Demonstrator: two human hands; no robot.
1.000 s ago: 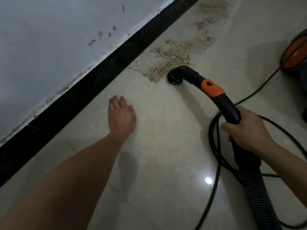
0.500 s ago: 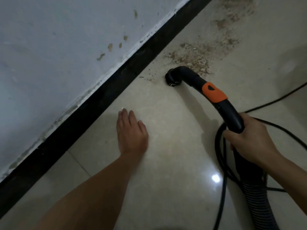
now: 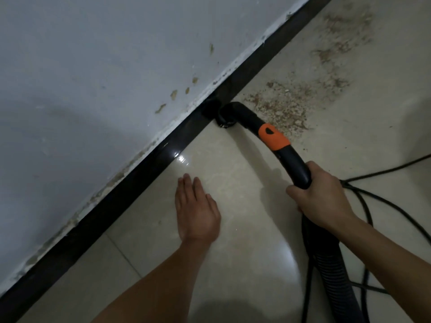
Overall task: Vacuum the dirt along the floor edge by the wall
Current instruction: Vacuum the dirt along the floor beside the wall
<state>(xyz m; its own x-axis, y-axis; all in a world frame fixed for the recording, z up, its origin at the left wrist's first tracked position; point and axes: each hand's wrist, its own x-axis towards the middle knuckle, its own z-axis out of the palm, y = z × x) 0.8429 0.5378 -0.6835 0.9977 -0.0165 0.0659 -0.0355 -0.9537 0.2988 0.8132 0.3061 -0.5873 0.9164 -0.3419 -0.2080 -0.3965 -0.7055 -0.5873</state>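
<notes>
Your right hand [image 3: 320,194] grips nozzle [image 3: 261,134], fingers wrapped round black handle. Nozzle mouth on floor [image 3: 233,229], against baseboard [image 3: 144,169]. Dirt [image 3: 286,101] just beyond it. Your left hand [image 3: 197,210] flat on floor, fingers straight, holding nothing.

An indoor room, likely in a home: glossy cream floor tiles [image 3: 245,173] meet a black skirting board [image 3: 149,166], a stained, flaking white wall [image 3: 93,78] rises above the skirting board, and a vacuum hose [image 3: 335,280] reaches up to it.
</notes>
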